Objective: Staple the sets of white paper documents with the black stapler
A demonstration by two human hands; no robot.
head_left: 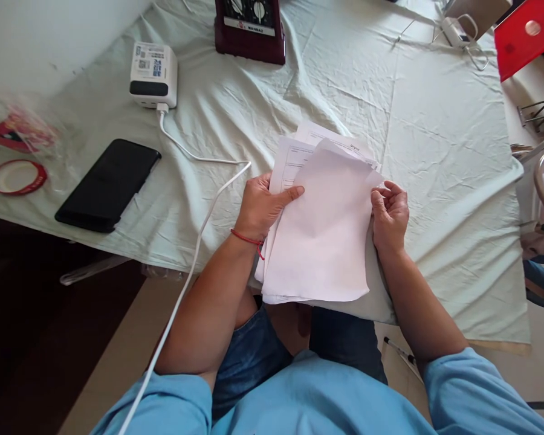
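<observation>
Hands gripped a stack of papers (321,235): left hand (263,208) clasped one edge, right hand (390,214) pinched the other.

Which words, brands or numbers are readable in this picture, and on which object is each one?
"WANBAO": white strip on the dark red appliance.
"Original": top of a rear sheet in the paper stack, faint.
White charger box: labels and codes too small to read.
Printed lines on the rear sheets: blurred.

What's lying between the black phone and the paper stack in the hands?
In the head view, a white cable crosses the cloth between the black phone and the paper stack, running from the white charger box.
</observation>
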